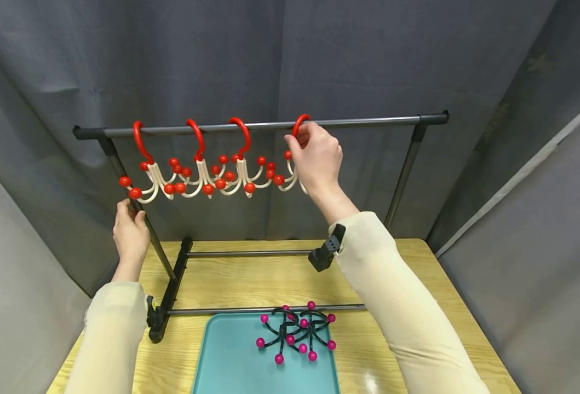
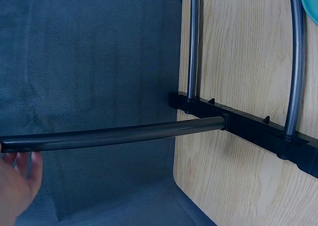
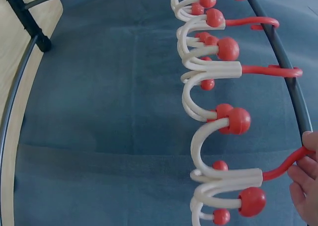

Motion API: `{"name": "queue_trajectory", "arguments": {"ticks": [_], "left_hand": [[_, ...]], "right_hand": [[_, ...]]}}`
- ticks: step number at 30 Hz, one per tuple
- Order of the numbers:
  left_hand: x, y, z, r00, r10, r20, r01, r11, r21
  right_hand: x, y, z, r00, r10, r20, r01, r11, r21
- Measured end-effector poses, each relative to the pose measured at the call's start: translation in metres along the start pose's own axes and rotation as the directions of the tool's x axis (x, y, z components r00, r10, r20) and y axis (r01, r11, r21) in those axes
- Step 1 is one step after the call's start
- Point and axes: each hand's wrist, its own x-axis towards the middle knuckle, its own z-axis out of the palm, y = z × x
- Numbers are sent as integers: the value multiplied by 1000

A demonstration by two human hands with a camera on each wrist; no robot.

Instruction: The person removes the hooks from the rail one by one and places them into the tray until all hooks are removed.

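Note:
My right hand (image 1: 317, 156) pinches the red hook of a white multi-arm hanger (image 3: 226, 179) with red ball tips. That hook (image 1: 300, 121) loops over the top bar (image 1: 368, 122) of a dark metal rack; part of the hanger is hidden behind the hand. To its left, three matching hangers, a right one (image 1: 242, 169), a middle one (image 1: 203, 172) and a left one (image 1: 155, 178), hang along the bar. Low on the left side, my left hand (image 1: 132, 232) holds the rack's upright post (image 2: 109, 136) between thumb and fingers.
On the wooden table (image 1: 250, 279), a teal tray (image 1: 240, 361) bears two black hangers (image 1: 311, 328) with pink ball tips. The rack's lower rails (image 1: 250, 253) and black foot (image 1: 171, 295) stand behind and beside it. Grey curtains (image 1: 196, 65) surround the table.

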Motion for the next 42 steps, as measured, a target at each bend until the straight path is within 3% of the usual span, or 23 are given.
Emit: {"name": "queue_trajectory", "arguments": {"ticks": [15, 27, 31, 37, 42], "left_hand": [[0, 2, 2, 1000, -10, 6, 10, 1000, 0], [-1, 2, 2, 1000, -9, 8, 9, 1000, 6], [-2, 3, 2, 1000, -6, 10, 6, 1000, 4], [-1, 1, 3, 1000, -9, 11, 9, 1000, 2], [0, 2, 3, 1000, -19, 10, 19, 1000, -7]], "right_hand": [[1, -2, -18, 999, -12, -37, 16, 993, 121], [-2, -4, -35, 993, -52, -106, 77, 965, 250], [-10, -8, -43, 990, -75, -117, 106, 951, 290], [-33, -11, -47, 971, -176, -165, 222, 917, 331], [-57, -11, -42, 969, -200, -148, 241, 898, 367]]}}
